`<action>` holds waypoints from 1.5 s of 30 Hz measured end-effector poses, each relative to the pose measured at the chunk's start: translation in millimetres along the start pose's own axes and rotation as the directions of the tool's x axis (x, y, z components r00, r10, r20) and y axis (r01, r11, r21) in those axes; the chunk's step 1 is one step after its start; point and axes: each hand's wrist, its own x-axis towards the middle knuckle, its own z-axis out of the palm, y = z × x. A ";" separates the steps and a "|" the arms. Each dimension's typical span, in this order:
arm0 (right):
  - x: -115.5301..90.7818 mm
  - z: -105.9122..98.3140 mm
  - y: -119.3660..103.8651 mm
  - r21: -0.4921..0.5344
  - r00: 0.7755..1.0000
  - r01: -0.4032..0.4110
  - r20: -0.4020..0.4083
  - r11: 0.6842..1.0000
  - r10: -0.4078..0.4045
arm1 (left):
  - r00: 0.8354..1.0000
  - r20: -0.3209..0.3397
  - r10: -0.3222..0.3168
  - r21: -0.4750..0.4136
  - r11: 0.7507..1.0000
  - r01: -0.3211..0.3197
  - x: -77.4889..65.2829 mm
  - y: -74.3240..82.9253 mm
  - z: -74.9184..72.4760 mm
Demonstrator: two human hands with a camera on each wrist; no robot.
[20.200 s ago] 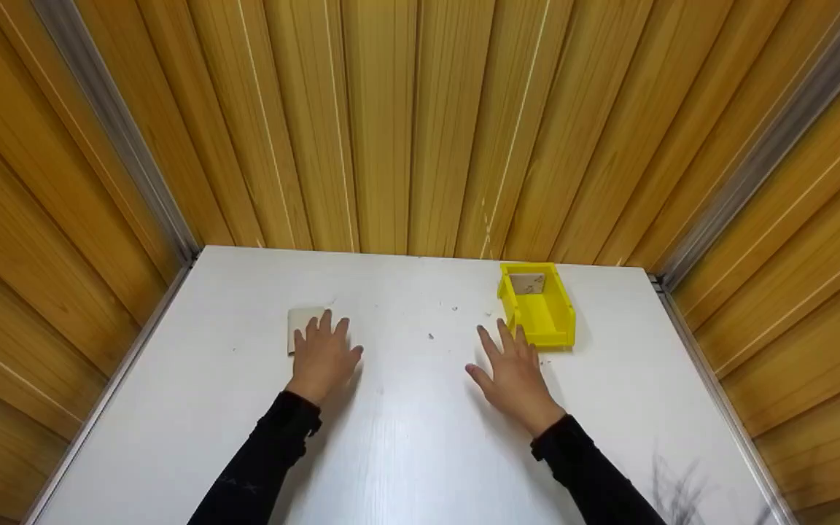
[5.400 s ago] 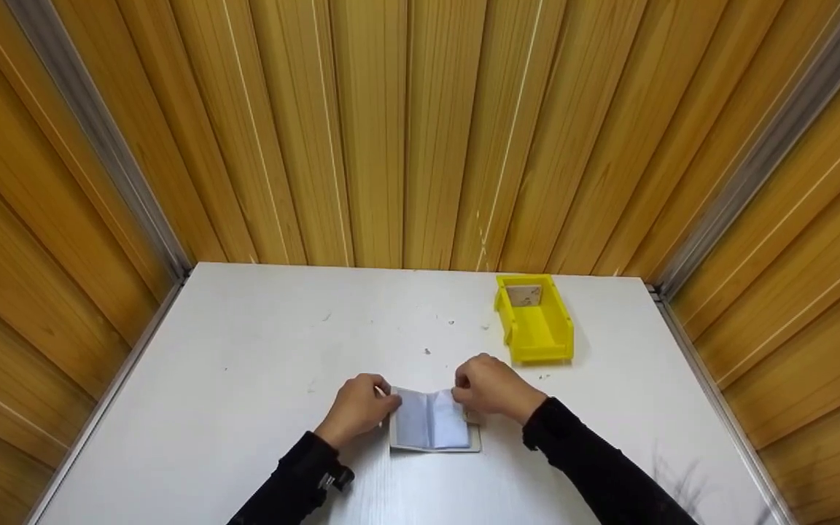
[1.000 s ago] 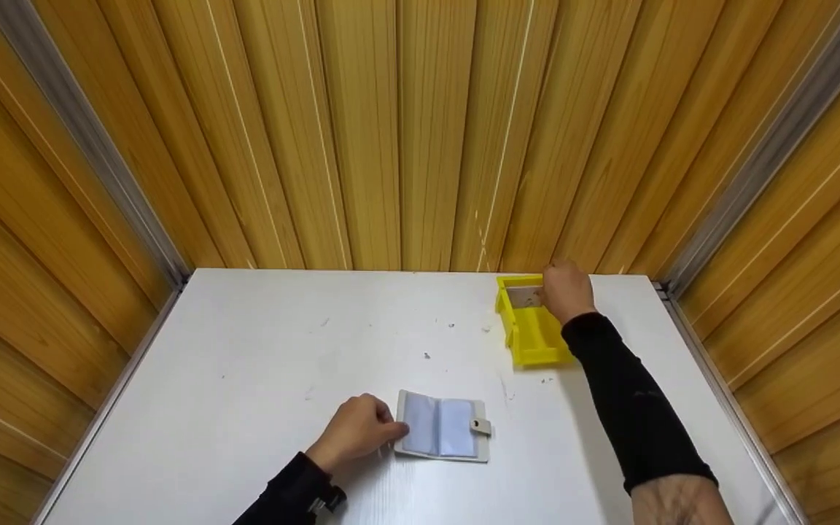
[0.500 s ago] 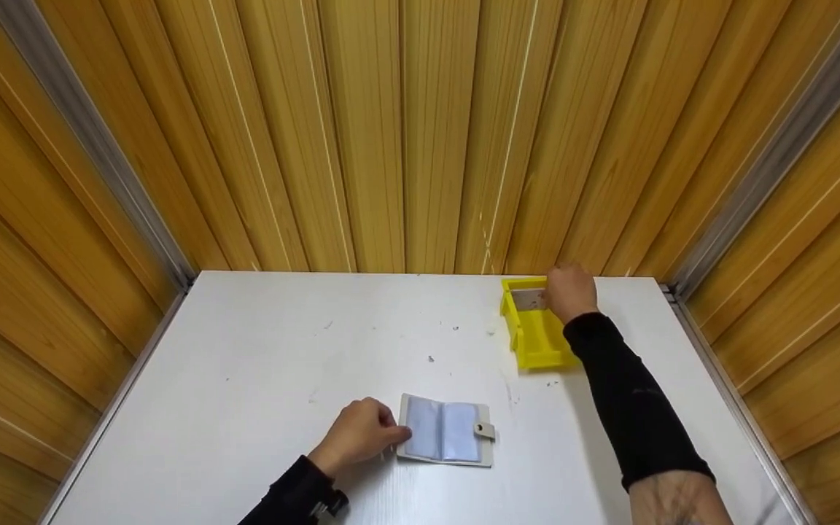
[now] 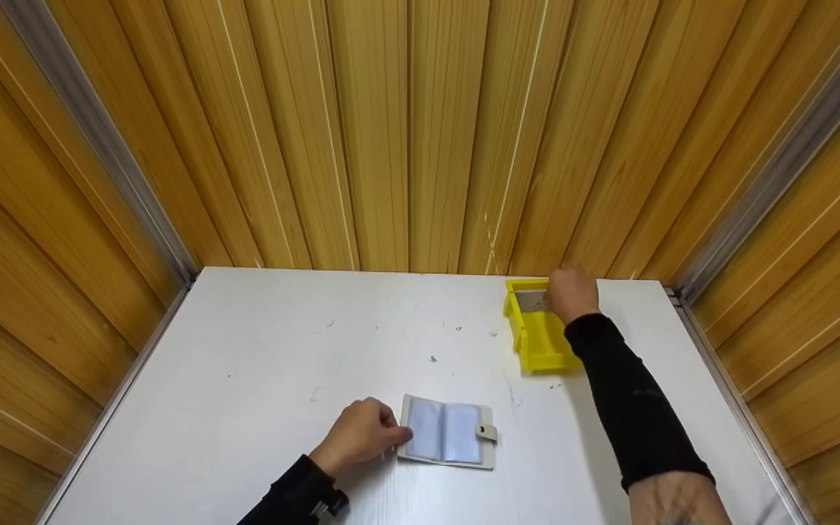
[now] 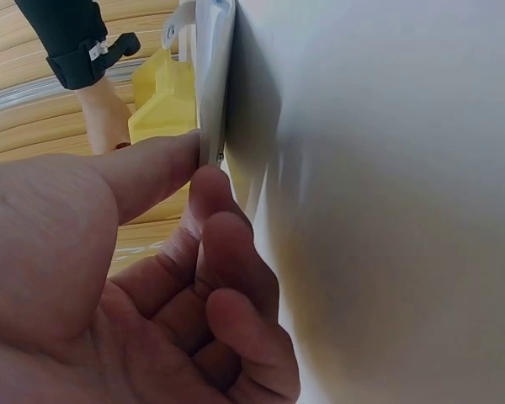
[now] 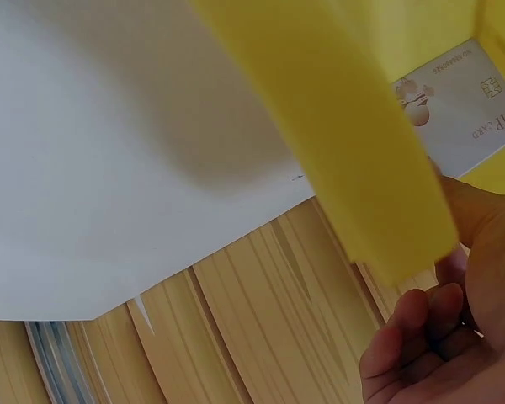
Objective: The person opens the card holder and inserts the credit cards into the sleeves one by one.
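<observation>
An unfolded card holder (image 5: 440, 432) with clear sleeves and a snap tab lies on the white table. My left hand (image 5: 362, 432) pinches its left edge between thumb and forefinger, as the left wrist view shows; the other fingers are curled. At the back right stands a yellow bin (image 5: 547, 361). Inside it, a white card (image 7: 463, 114) printed "VIP CARD" leans near the back wall. My right hand (image 5: 573, 293) is at the bin's back right corner, its thumb right at the card's edge. The bin's wall partly hides the fingers, so I cannot tell whether they grip the card.
Wood-patterned panels (image 5: 383, 138) rise directly behind the table (image 5: 281, 328) and along both sides. Metal rails (image 5: 110, 138) run down the corners. Small dark specks (image 5: 433, 359) mark the tabletop between the card holder and the bin.
Earlier the card holder was moved from the left to the front middle and unfolded. My right hand then went to the bin; over the last second both hands have stayed nearly still.
</observation>
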 end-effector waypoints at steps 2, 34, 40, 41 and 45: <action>-1.7 1.4 1.0 0.006 1.000 0.004 0.004 1.000 -0.004 | 1.000 0.001 0.001 -0.001 1.000 -0.001 -0.3 -0.6 1.0; -2.9 -16.9 2.0 0.139 0.999 -0.012 0.034 0.990 0.008 | 1.000 0.002 0.008 0.030 1.000 -0.008 1.8 -3.2 0.1; -4.7 -22.4 1.8 0.143 0.999 0.006 0.042 0.990 -0.012 | 1.000 0.021 -0.009 -0.002 1.000 0.009 1.0 -2.8 -1.5; -5.6 -24.4 1.7 0.135 0.999 0.013 0.046 0.991 -0.020 | 1.000 0.023 -0.011 -0.004 1.000 0.011 1.1 -2.9 -1.4; -10.4 -36.9 1.0 0.125 0.995 0.038 0.083 0.991 -0.049 | 1.000 0.025 -0.009 -0.003 1.000 0.009 1.9 -3.8 0.0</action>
